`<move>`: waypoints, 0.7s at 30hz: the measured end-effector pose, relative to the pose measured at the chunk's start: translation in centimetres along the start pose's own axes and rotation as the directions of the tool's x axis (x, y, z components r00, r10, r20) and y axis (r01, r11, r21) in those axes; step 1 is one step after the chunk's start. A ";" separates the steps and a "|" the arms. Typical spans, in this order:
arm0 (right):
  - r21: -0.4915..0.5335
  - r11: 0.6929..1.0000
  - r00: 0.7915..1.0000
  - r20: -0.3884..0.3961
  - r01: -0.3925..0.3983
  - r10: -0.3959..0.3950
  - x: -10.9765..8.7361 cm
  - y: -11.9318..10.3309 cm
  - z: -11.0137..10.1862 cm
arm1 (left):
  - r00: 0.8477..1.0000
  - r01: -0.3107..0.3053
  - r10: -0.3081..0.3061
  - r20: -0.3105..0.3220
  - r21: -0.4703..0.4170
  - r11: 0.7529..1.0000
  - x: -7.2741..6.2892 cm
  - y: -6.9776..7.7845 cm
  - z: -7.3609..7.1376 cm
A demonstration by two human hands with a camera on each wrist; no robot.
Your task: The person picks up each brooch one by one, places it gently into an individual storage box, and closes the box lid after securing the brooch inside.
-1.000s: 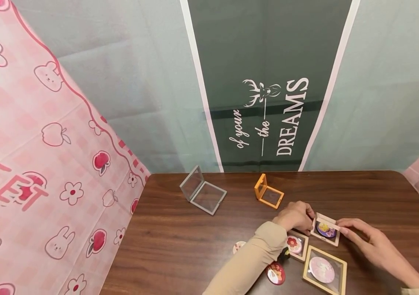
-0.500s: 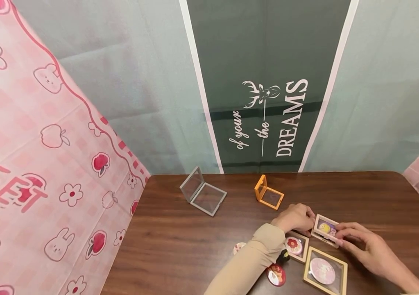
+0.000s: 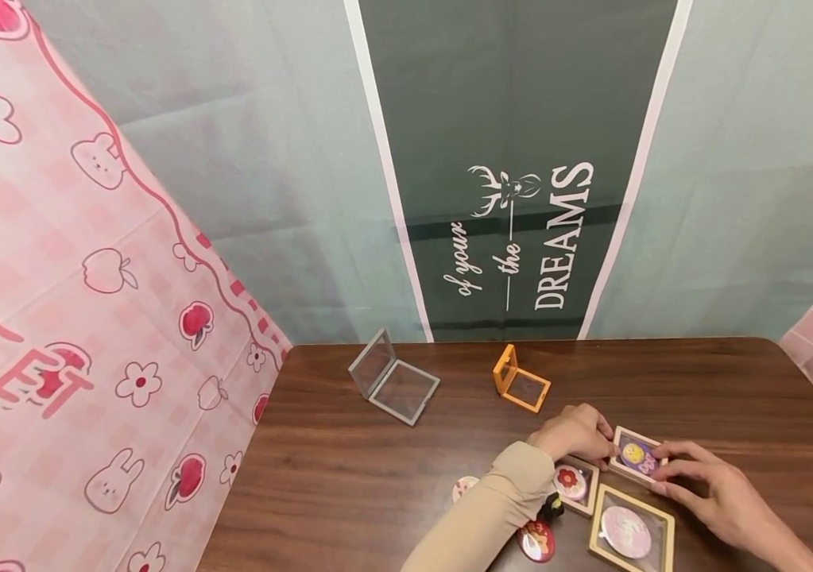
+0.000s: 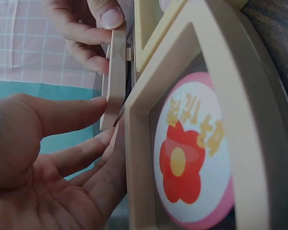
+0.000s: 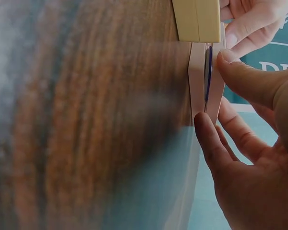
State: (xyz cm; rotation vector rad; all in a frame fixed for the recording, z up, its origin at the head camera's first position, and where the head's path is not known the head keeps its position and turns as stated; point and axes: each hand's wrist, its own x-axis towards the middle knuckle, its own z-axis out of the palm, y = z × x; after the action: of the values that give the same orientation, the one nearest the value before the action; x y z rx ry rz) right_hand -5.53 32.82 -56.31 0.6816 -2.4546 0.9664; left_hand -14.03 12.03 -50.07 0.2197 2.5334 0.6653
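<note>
A small pale-pink display case point(image 3: 638, 454) lies on the table, a purple round badge with a yellow figure visible through its clear window. My left hand point(image 3: 576, 433) pinches the case's left edge; in the left wrist view, its thumb presses one face. From the other side, my right hand point(image 3: 714, 483) grips the right edge with thumb and fingers. The right wrist view shows a thin gap between the case's two halves point(image 5: 198, 81), with the badge's edge point(image 5: 209, 76) inside. Beside my left wrist sits a case with a red-flower badge point(image 3: 571, 483).
A larger yellow-framed case point(image 3: 598, 548) with a pink badge lies in front. A grey case point(image 3: 406, 391) and an orange case point(image 3: 526, 391) stand with lids raised farther back. Loose badges, one red point(image 3: 536, 542), and a small black item point(image 3: 552, 507) lie by my left forearm.
The pink case's lid, raised a second ago, has come down over the badge. Both hands stay at its edges. The view has tilted up slightly.
</note>
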 end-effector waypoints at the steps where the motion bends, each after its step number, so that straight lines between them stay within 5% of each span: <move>1: -0.001 1.000 1.000 0.000 0.001 -0.001 -0.1 0.0 0.0 | 1.000 0.004 -0.004 -0.003 -0.001 1.000 0.0 0.0 0.1; 21: -0.011 1.000 1.000 -0.026 0.000 0.000 -0.2 -0.1 0.2 | 0.999 0.028 -0.024 -0.044 0.084 0.996 -0.3 0.7 0.2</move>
State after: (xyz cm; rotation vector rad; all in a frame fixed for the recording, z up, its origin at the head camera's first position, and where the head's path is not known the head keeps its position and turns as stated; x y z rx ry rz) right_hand -5.39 32.63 -56.50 0.6610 -2.4355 0.9555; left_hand -13.65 12.71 -49.76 0.2034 2.6040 0.5586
